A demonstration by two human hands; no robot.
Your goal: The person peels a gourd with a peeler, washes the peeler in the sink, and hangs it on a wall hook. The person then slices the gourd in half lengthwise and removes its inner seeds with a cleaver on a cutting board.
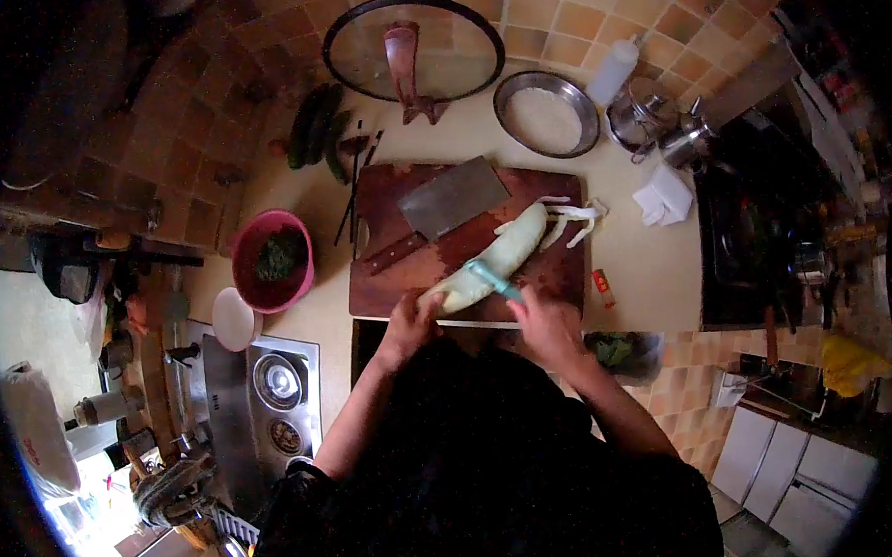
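One pale vegetable (pixel 519 241) slants across one cutting board (pixel 384 204): near end clamped in left hand (pixel 413 327), far end up and right, beyond right hand (pixel 548 324). Right hand closed round one peeler (pixel 503 283), its head touching the vegetable. Peel strips (pixel 583 214) by far end, count unclear. One cleaver (pixel 460 196) on board. Desk (pixel 647 262): one pink bowl (pixel 306 274), one metal pan (pixel 587 112).
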